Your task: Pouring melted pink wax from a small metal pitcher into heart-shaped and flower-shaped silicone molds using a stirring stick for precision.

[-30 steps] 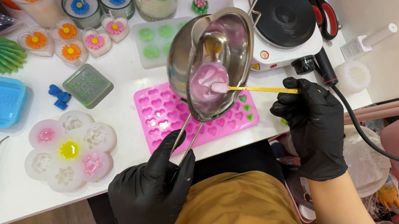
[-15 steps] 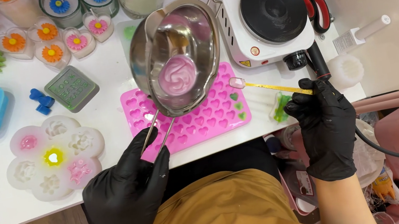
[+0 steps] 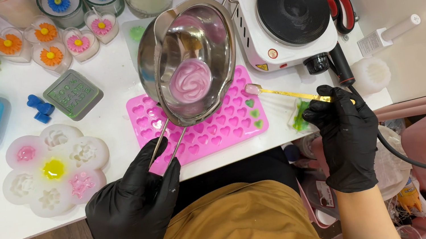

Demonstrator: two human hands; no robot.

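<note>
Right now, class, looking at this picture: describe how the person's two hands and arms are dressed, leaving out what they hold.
Both hands wear snug, matte black disposable gloves: the left hand and the right hand. Each glove ends at the wrist with a plain cuff, without markings. The glove surfaces show fine creases at the knuckles. Beyond the right cuff the forearm is bare, with no sleeve, watch or band in view. The left forearm is out of frame.

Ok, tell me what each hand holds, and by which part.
Left hand: steel melting pot, by its wire handle. Right hand: thin yellow stirring stick, by its near end.
</note>
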